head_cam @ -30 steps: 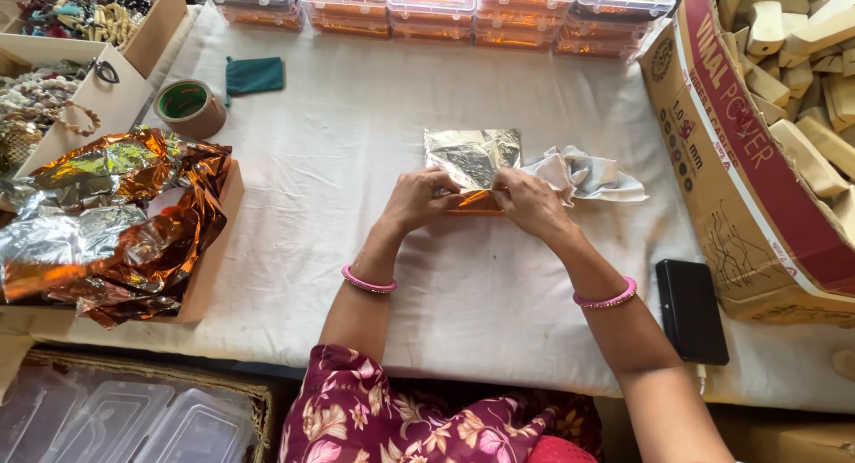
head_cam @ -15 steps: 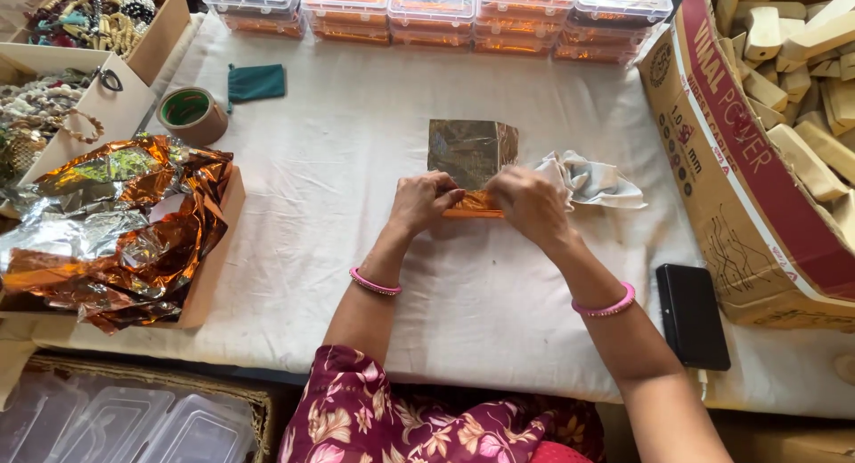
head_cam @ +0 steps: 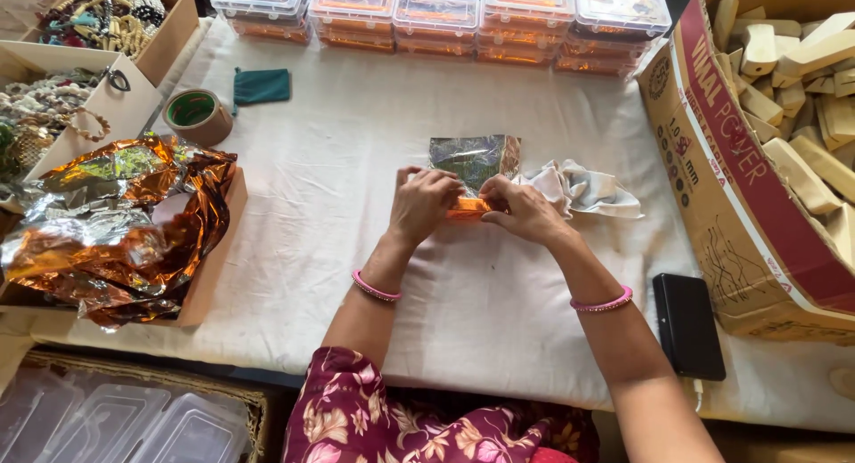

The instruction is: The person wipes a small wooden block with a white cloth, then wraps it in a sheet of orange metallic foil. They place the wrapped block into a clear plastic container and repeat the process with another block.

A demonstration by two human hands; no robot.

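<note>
Foil sheet [head_cam: 472, 156], silver on one face and orange on the other, is lying on the white tablecloth [head_cam: 356, 142] just left of the crumpled white cloth [head_cam: 579, 189]. Both hands are pinching its near edge over a small orange-wrapped piece [head_cam: 469, 206]: the left hand [head_cam: 423, 200] is closing its fingers on the left end, the right hand [head_cam: 525, 209] is gripping the right end. Folding this well likely means keeping the foil taut, pressing both ends evenly and creasing flat against the tablecloth. Left of the cloth, a tape roll [head_cam: 198, 114] is sitting well apart.
</note>
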